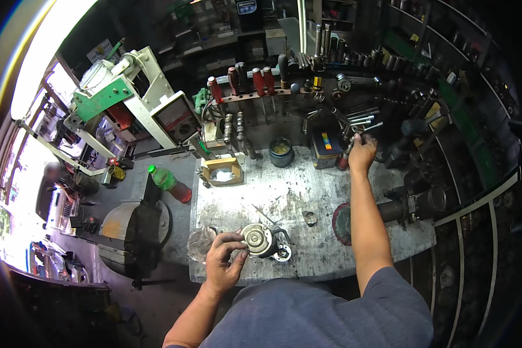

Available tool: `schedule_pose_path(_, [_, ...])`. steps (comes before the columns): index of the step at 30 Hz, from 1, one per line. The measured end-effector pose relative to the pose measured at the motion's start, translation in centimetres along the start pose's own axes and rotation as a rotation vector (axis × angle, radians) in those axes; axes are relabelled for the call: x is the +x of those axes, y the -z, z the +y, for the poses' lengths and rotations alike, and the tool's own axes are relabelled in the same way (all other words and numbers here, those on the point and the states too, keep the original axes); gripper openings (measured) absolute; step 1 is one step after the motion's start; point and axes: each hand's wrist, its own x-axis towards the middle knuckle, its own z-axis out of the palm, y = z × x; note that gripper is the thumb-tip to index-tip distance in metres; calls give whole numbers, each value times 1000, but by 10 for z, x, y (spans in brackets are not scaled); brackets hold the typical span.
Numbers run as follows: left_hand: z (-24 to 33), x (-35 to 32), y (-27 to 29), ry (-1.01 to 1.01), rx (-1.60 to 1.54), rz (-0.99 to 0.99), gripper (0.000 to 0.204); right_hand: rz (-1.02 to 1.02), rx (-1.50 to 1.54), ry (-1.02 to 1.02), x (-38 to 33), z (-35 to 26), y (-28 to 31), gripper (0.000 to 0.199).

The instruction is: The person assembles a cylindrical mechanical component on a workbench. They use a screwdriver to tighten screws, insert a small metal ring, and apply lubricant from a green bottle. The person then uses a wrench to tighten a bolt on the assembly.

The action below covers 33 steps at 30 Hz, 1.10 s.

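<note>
Near the front of the metal-topped bench (249, 203), my left hand (225, 261) grips the side of a starter motor (258, 239), thumb and fingers against its round end. The motor's rear cap faces up, and a flanged end with holes shows at its right. My right arm stretches to the back right of the bench. There my right hand (362, 153) is closed among hand tools, beside several shiny socket-wrench handles (362, 120). Its fingers are partly hidden, so what they hold cannot be made out. A small metal bracket (310, 218) lies right of the motor.
An open cardboard box (223, 171), a dark round pot (281, 152) and a dark box (326, 148) stand along the back. Red-handled screwdrivers (258, 81) hang in a rack. A bottle of red liquid (169, 183) lies left, near a large vise (130, 232). A metal cylinder (391, 210) lies right.
</note>
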Motion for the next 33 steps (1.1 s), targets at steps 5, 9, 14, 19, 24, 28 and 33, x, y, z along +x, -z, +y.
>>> schedule_pose_path(5, [-2,6,4,0,-47,68,22,-148,817,-43,-37,-87,75,20])
schedule_pose_path(9, [-2,3,5,-45,55,38,20,-570,1286,-429,-75,-140,134,20])
schedule_pose_path(14, [-2,2,0,23,-34,75,21,-634,996,-353,-95,-171,145,21])
schedule_pose_path(19, [-4,8,3,-42,-77,74,18,-642,1035,-330,-98,-174,153,26])
schedule_pose_path(24, [1,6,11,-10,39,-5,20,-727,494,157,-100,-201,164,25])
schedule_pose_path(28, [12,16,19,-74,92,-82,26,-951,17,749,-105,-242,179,20])
schedule_pose_path(33, [29,45,3,-29,52,-190,50,-1018,-261,1255,-115,-285,166,17])
